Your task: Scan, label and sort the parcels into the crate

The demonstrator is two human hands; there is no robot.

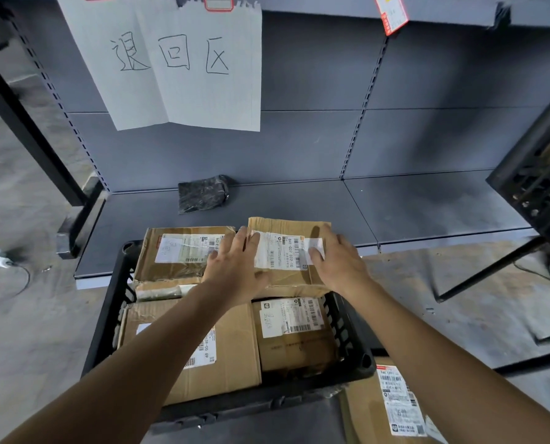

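A black plastic crate [107,322] stands on the floor in front of a grey shelf, with several labelled cardboard parcels in it. At its far right sits a brown parcel [286,225] with a white shipping label [280,254]. My left hand [235,267] lies flat on the left part of that parcel, fingers straight. My right hand [337,261] lies on its right part, the fingers pressing a small white sticker [315,246] next to the shipping label. Another parcel [171,251] sits at the far left, and two more [296,331] fill the near half.
A black plastic bag [203,193] lies on the grey shelf board [395,206] behind the crate. A handwritten paper sign [184,65] hangs above. A second black crate [539,174] is at the right edge. One more labelled parcel [395,402] lies near the bottom right.
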